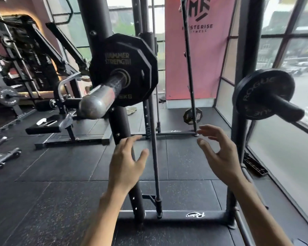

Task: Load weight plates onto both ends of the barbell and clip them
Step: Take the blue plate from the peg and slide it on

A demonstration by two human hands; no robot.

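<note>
Barbell sleeve (pixel 103 94) points toward camera, carrying 1 Hammer Strength plate (pixel 124 70) seated far up the sleeve; no clip visible on it. Left hand (pixel 126 162) and right hand (pixel 219 153) hang below, grip of both spread wide, holding nothing. Judgement: clip is next; slide it tight against the plate face before locking. Rogue plate (pixel 261 93) sits on a storage peg at right, another plate (pixel 192 115) leans on the floor beyond. Rack upright (pixel 121 125) and guide rod (pixel 156 157) crowd the reach.

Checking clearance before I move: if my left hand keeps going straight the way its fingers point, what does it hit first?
Probably the black rack upright just beyond the left hand, below the loaded Hammer Strength plate; depth is uncertain.
</note>
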